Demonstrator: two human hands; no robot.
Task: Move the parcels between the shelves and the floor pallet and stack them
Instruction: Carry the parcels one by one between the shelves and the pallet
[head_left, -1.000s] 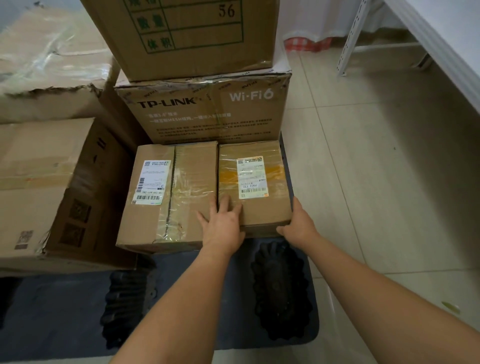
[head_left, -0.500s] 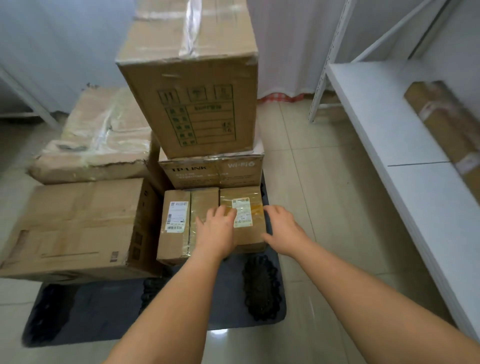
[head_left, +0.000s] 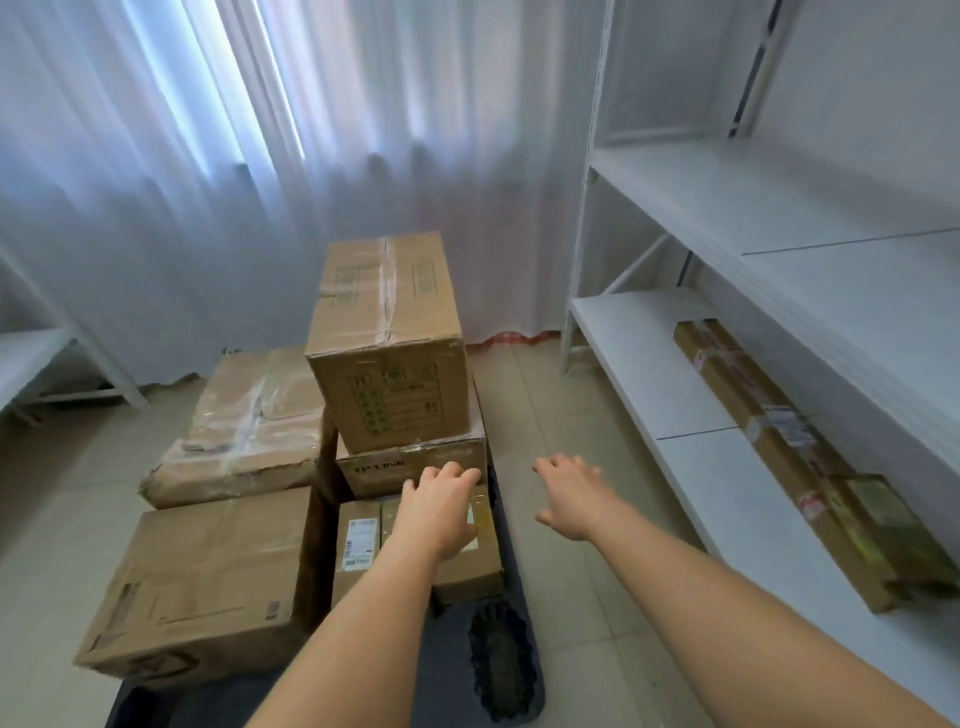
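Observation:
Two small brown parcels lie side by side on the dark floor pallet (head_left: 447, 670): the left one (head_left: 358, 545) has a white label, the right one (head_left: 470, 564) is partly hidden under my left hand (head_left: 441, 506). That hand hovers above it with relaxed fingers, holding nothing. My right hand (head_left: 571, 493) hangs open over the floor to the right of the pallet. Behind the small parcels a TP-LINK box (head_left: 384, 470) carries a tall box (head_left: 387, 343).
Two large boxes (head_left: 208, 577) (head_left: 249, 426) stand at the left of the pallet. A white shelf unit (head_left: 701, 467) runs along the right, its lower shelf holding a long brown parcel (head_left: 769, 447) and a small one (head_left: 878, 530). Curtains hang behind; tiled floor lies between.
Both hands have come off the right small parcel and risen; the view has lifted and pulled back, bringing the curtains and the shelves into sight.

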